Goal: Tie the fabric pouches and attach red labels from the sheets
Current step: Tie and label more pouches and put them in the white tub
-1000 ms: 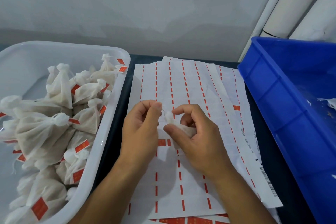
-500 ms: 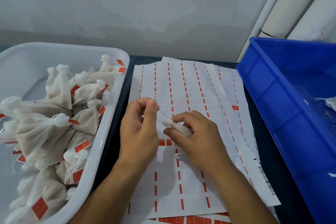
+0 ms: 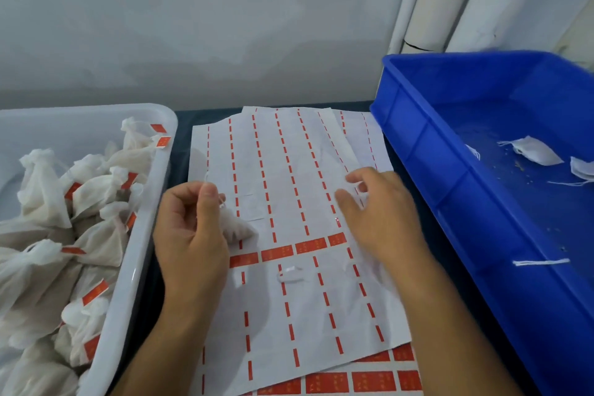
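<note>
My left hand (image 3: 189, 235) pinches the drawstring of a small white fabric pouch (image 3: 236, 227), which hangs from thumb and finger just above the label sheet (image 3: 289, 186). My right hand (image 3: 379, 215) hovers over the sheet's right side with loosely bent fingers and holds nothing. A short row of red labels (image 3: 292, 252) remains across the middle of the mostly peeled sheet. More red labels (image 3: 350, 381) show on a sheet underneath, at the near edge.
A white tub (image 3: 141, 254) at the left holds several tied pouches with red labels. A blue crate (image 3: 427, 151) at the right holds a few untied pouches (image 3: 535, 151) and loose strings. A bit of white string (image 3: 289, 273) lies on the sheet. A wall stands behind.
My right hand has let go of the pouch and moved right across the sheet. The pouch now hangs from my left hand alone. The camera view has swung right.
</note>
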A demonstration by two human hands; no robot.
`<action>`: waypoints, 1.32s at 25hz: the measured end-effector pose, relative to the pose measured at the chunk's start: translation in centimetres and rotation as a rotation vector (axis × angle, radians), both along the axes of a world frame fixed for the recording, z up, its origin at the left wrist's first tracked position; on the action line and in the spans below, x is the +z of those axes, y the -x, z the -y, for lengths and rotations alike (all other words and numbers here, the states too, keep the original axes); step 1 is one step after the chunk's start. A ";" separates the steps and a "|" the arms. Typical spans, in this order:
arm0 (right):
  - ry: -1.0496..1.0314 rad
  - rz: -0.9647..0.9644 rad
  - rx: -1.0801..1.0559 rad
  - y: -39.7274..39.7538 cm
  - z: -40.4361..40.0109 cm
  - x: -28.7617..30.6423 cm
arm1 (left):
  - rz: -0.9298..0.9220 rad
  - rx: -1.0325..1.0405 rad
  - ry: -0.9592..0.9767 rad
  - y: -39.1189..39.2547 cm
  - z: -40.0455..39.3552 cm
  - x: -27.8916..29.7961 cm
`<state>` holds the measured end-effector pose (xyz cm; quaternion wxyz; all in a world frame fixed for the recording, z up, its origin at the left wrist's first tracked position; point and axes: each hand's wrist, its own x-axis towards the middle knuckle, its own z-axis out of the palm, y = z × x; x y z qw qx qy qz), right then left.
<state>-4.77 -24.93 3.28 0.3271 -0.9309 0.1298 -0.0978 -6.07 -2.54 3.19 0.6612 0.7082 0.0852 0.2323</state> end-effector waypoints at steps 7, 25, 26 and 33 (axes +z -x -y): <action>0.001 -0.181 -0.030 0.0 3.1 0.0 | 0.159 0.009 -0.258 0.7 0.6 -0.1; -0.734 -0.371 0.327 1.1 3.1 0.4 | -0.129 -0.495 -0.883 0.4 4.7 -2.6; -0.757 -0.367 0.302 1.1 3.0 0.3 | -0.103 -0.530 -0.877 0.4 4.5 -2.6; -0.845 -0.327 0.240 0.8 1.9 -0.5 | -0.090 -0.674 -0.897 0.3 3.4 -2.2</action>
